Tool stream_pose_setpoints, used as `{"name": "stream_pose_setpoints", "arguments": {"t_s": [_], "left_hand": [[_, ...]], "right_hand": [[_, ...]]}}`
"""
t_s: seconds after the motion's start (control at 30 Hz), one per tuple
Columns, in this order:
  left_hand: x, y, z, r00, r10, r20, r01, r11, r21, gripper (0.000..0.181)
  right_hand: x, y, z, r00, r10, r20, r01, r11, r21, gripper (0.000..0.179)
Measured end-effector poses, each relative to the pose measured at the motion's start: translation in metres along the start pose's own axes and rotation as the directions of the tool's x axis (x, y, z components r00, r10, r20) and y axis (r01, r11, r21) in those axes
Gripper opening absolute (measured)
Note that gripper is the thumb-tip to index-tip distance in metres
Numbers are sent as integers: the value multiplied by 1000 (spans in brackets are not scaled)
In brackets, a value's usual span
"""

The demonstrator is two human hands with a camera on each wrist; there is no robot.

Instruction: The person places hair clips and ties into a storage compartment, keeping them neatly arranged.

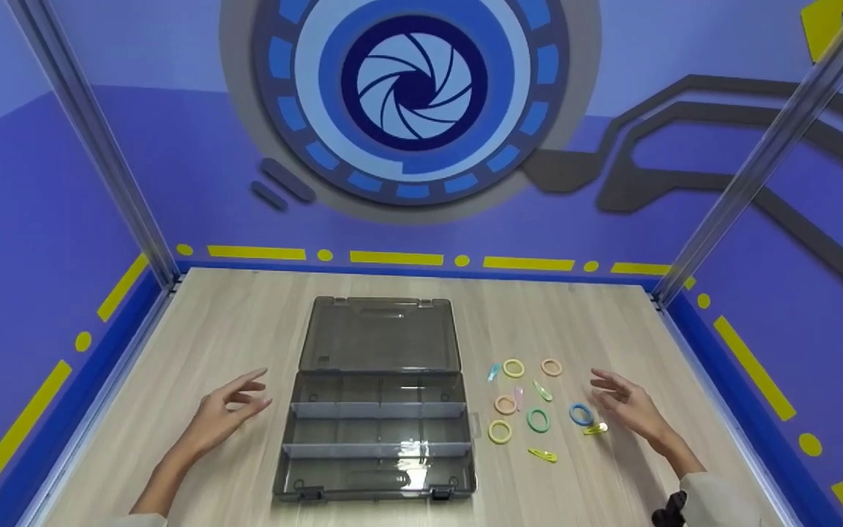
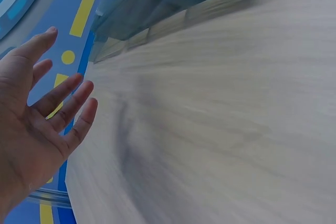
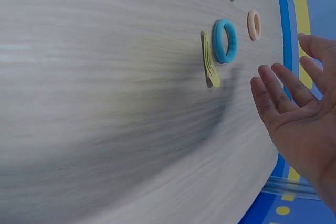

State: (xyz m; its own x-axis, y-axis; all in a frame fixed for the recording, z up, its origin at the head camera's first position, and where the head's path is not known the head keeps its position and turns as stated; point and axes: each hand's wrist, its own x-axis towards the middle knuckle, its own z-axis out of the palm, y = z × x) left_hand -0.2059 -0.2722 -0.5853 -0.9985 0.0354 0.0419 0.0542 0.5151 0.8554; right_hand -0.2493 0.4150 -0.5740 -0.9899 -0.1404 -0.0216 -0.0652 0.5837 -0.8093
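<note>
My left hand [image 1: 222,416] hovers over the table to the left of a dark see-through organizer box [image 1: 377,467], its fingers extended and holding nothing. In the left wrist view its palm and spread fingers show plainly. The box's lid [image 1: 381,335] lies folded back behind it. To the right of the small items, my right hand [image 1: 634,406] is held with fingers extended, also with nothing in it. Nearest to it are a blue hair tie [image 1: 581,415] and a yellow hair clip [image 1: 595,430]. The right wrist view shows this hair tie [image 3: 224,41] beside the clip [image 3: 209,61].
Between box and right hand lie yellow [image 1: 500,432], peach [image 1: 552,367] and green hair ties [image 1: 538,420], with several hair clips, among them a yellow one [image 1: 543,455] and a blue one [image 1: 493,372]. Two pale dividers [image 1: 377,449] cross the box. Metal posts [image 1: 729,179] stand at the table's back corners.
</note>
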Motion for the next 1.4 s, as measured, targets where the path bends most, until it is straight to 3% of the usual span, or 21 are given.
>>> {"name": "stream_pose_setpoints", "arguments": {"t_s": [0.37, 0.67, 0.8, 1.07, 1.3, 1.4], "left_hand": [[-10, -2, 24, 978, -85, 189, 111, 985, -135, 61], [-20, -5, 38, 950, -125, 286, 201, 947, -252, 64], [-23, -5, 40, 945, -119, 306, 209, 937, -279, 68], [-25, -6, 38, 941, -132, 313, 228, 928, -295, 69], [-24, -5, 38, 938, -140, 316, 240, 922, -304, 70], [-23, -5, 39, 939, -137, 315, 236, 923, -303, 70]], "right_hand": [[-10, 14, -8, 997, 69, 28, -72, 992, 102, 50], [-20, 27, -10, 981, 188, 46, -192, 976, 99, 50], [-26, 33, -10, 974, 219, 53, -223, 971, 89, 48], [-29, 36, -6, 970, 222, 103, -223, 975, -2, 38], [-25, 35, 0, 992, 96, 85, -84, 989, -125, 28], [-23, 33, 0, 993, 94, 66, -83, 985, -151, 26]]}}
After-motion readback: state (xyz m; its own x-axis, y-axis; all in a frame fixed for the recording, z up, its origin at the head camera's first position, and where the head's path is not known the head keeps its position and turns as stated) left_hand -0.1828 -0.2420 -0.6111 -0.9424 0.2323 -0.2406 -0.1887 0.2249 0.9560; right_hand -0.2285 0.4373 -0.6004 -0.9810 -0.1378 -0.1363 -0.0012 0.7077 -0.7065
